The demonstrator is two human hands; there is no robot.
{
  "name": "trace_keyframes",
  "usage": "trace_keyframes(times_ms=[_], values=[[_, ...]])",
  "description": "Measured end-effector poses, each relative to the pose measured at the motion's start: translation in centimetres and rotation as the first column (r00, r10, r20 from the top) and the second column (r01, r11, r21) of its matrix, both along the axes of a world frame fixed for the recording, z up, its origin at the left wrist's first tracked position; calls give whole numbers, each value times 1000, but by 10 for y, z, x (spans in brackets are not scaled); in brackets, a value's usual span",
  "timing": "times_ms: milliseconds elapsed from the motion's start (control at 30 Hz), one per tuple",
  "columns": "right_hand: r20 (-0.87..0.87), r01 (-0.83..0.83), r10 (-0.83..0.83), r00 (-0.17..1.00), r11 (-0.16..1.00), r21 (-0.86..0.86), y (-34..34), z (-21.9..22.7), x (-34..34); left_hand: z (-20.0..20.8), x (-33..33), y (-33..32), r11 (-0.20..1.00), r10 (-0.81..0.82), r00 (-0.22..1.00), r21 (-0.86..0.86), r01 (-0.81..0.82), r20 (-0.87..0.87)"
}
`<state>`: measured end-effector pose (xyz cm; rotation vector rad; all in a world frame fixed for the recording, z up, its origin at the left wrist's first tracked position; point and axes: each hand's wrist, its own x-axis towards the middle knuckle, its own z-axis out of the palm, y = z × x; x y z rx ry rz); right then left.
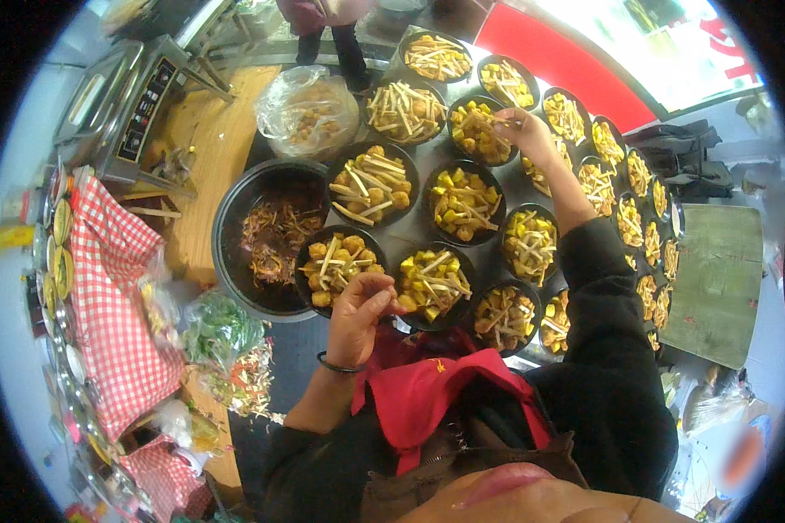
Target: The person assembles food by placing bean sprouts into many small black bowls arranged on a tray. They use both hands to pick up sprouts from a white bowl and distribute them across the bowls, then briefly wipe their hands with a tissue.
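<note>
Reaching out to the far side, my right hand (527,134) pinches what looks like a pale food strip over a black bowl of yellow chunks and brown pieces (478,138). My left hand (359,315) is closed, fingertips curled against the thumb, beside a near bowl of browned pieces topped with pale strips (336,261). Whether anything is in it, I cannot make out. Just right of it sits a bowl with yellow chunks and strips (432,279). Another filled bowl (465,205) stands between my hands.
Several more filled bowls (597,186) crowd the table to the right. At left are a large black pot of dark shredded food (275,240), a plastic bag of browned pieces (308,113) and bagged greens (224,327). A person (331,39) stands beyond the table.
</note>
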<state>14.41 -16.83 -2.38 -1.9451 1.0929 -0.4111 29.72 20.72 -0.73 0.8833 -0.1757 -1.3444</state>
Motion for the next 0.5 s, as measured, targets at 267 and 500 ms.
trace_keyframes(times_ms=[267, 500], values=[[-316, -123, -15, 949, 904, -410, -4, -1, 3, 3, 4, 4, 1000, 18, 999, 15, -19, 50], [-150, 122, -173, 973, 947, -298, 5, 13, -29, 7, 17, 10, 993, 77, 997, -89, -78, -24]])
